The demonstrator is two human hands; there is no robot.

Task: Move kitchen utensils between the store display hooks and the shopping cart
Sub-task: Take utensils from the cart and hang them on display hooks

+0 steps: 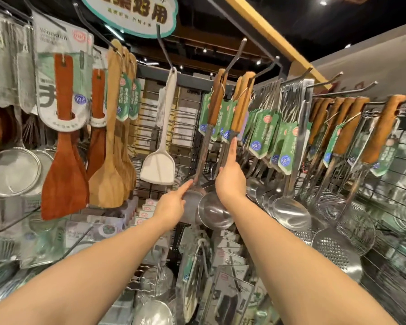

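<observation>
No shopping cart anywhere in view, and the edges of the shot are smeared, so the packaged stuff low down on the rack is mostly unreadable. The right hand [230, 177] is up against the steel shafts of the ladles [212, 212] hanging from a display hook [234, 55] near the middle of the rack, fingers stretched up along them; its palm side is hidden, so I honestly can't tell if it's gripping or just pressing. The left hand [172, 205] is loose, index finger out and touching the rim of a shiny ladle bowl. Those ladles have wooden handles with green tags, round polished bowls. Left of them hangs a white spatula [158, 164], then pale and reddish wooden spatulas [108, 160]. To the right, more steel ladles and wire mesh skimmers [345, 219] crowd close.
</observation>
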